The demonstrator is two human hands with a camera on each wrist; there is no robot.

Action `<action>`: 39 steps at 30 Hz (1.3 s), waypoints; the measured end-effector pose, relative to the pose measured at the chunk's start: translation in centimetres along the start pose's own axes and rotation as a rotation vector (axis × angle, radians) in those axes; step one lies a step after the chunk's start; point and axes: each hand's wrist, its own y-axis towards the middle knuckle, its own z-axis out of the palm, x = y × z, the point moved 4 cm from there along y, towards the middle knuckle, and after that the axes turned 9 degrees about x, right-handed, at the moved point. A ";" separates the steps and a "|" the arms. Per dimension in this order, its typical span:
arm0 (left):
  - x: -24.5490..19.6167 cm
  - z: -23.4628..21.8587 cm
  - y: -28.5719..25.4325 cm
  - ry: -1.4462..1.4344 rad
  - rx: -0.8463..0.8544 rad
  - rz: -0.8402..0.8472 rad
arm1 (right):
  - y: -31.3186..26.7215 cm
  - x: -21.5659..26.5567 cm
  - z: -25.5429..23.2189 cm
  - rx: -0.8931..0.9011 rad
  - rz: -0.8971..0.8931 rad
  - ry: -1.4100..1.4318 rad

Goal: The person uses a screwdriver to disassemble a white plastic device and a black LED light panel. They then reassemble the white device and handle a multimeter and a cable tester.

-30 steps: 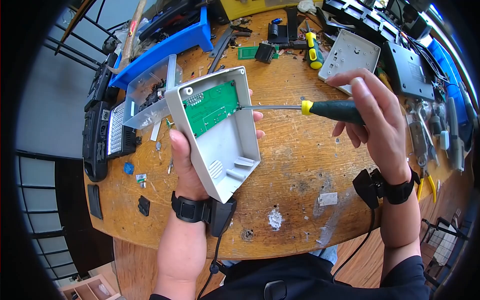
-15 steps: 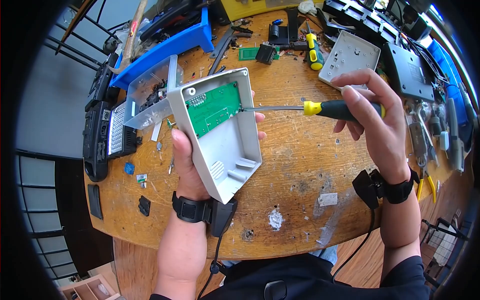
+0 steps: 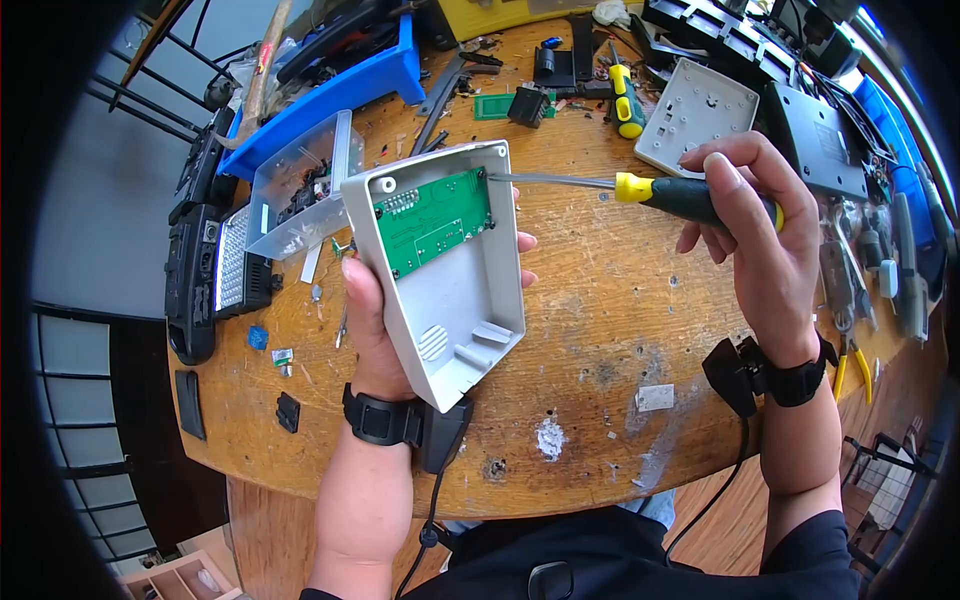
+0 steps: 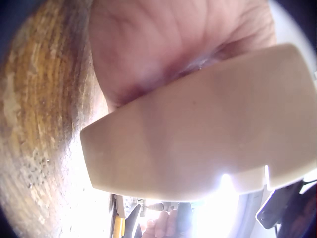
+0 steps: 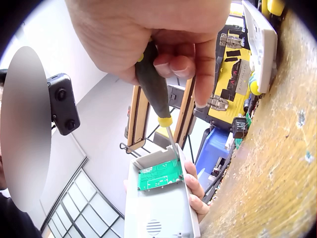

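My left hand (image 3: 372, 335) grips a light grey plastic housing (image 3: 450, 320) from behind, thumb along its left side and fingertips showing past its right wall. Inside the housing's upper half lies a green circuit board (image 3: 432, 222), with dark screws near its corners. My right hand (image 3: 765, 235) holds a screwdriver (image 3: 690, 199) with a dark green and yellow handle. Its shaft points left, and the tip is at the board's upper right corner screw. In the right wrist view the screwdriver handle (image 5: 153, 84) sits against the palm, its tip reaching the circuit board (image 5: 161, 175).
Behind the housing stand a clear bin (image 3: 290, 205) of small parts and a blue tray (image 3: 330, 95). A second grey shell (image 3: 697, 118), a yellow-green screwdriver (image 3: 626, 103) and a dark device (image 3: 815, 140) lie at the back right. Yellow-handled pliers (image 3: 853, 375) lie at the right edge.
The screwdriver tip has moved up from the board's right-middle screw to its upper right corner screw. The housing has shifted slightly right and turned a little; the left hand keeps its grip.
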 end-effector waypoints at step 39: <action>-0.1 0.0 0.1 0.034 -0.010 0.007 | 0.2 1.3 0.7 0.219 -0.166 -0.284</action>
